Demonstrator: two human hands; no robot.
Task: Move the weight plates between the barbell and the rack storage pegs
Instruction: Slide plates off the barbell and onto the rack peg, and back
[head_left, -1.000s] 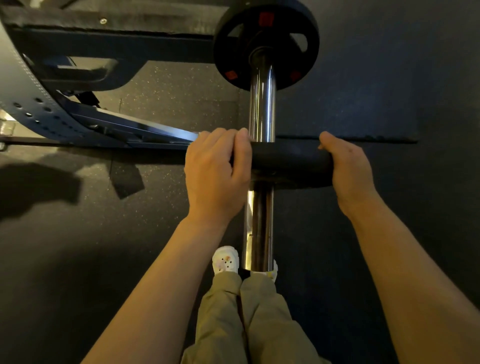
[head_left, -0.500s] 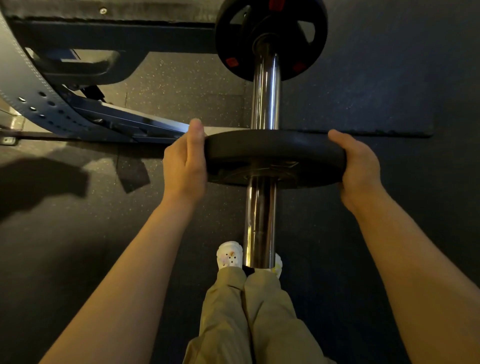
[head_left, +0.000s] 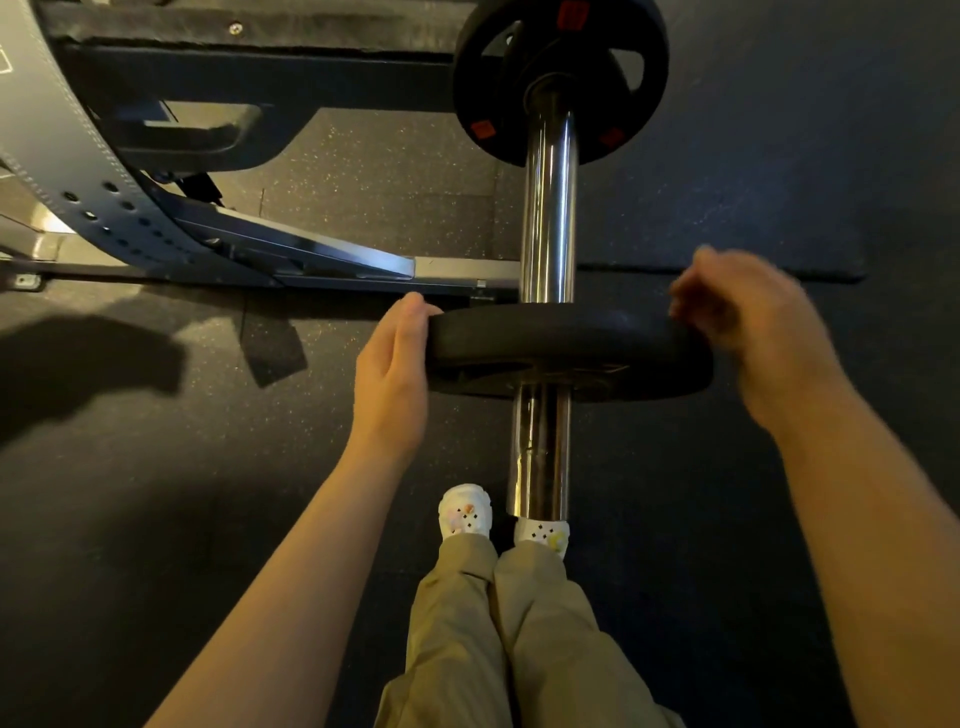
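Where the chrome bar sleeve (head_left: 548, 208) runs up the middle of the view, threaded by a black plate (head_left: 566, 353) about midway along its length, seen nearly edge-on, with bare chrome showing both above and below. Flanked by two bare hands. Left hand (head_left: 389, 364) laid flat against the plate's left rim, fingers straight and pressed together, tips reaching over the top edge of the rim. Right hand (head_left: 753, 322) at the plate's right rim, smeared by motion; fingers bent, but cannot tell whether touching the rim or just off it, nor whether curled round anything. Further up the sleeve, a second black plate (head_left: 561, 78) with red labels and grip cut-outs, face-on, well apart from the first.

To the left, a grey rack frame (head_left: 78, 171) with rows of holes, curved by the wide lens, plus a dark padded handle (head_left: 197, 130) and a slanted metal rail (head_left: 311, 249) running toward the sleeve. Underneath everything, dark speckled rubber flooring (head_left: 130, 493), with a darker mat edge (head_left: 779, 270) behind the right hand. At the bottom, khaki trousers (head_left: 493, 623) and two white clogs with small charms (head_left: 465, 512), the right one partly hidden behind the near end of the sleeve. Storage pegs not identifiable from this angle.
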